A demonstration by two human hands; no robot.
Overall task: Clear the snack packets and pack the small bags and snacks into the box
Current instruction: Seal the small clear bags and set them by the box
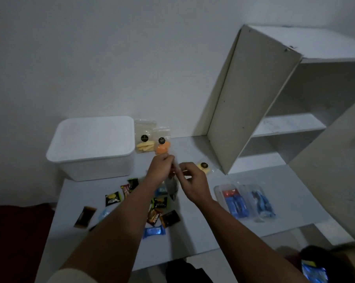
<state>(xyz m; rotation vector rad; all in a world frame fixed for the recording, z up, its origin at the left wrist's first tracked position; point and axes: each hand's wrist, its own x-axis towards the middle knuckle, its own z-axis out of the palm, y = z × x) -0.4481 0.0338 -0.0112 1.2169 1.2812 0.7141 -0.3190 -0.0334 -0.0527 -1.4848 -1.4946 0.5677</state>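
White desk (pixel 193 242) against a white wall carries a lidded white plastic box (pixel 91 148) at rear left. Both hands meet above centre: left hand (pixel 160 166) fingers pinch a clear cellophane bag of orange snacks (pixel 162 149); right hand (pixel 193 182) fingers curl on the same bag's lower part. Small foil snack packets (pixel 113 199) lie scattered below the forearms.

Single head-mounted wide-angle view, looking forward and steeply down from above the person's own forearms onto a white table (pixel 193 237) set against a pale wall (pixel 111 58). The left hand (pixel 161 165) and right hand (pixel 194 183) meet near frame centre, close to the lens. Straight edges of the shelf unit (pixel 254 103) at right lean and bow with the lens distortion.
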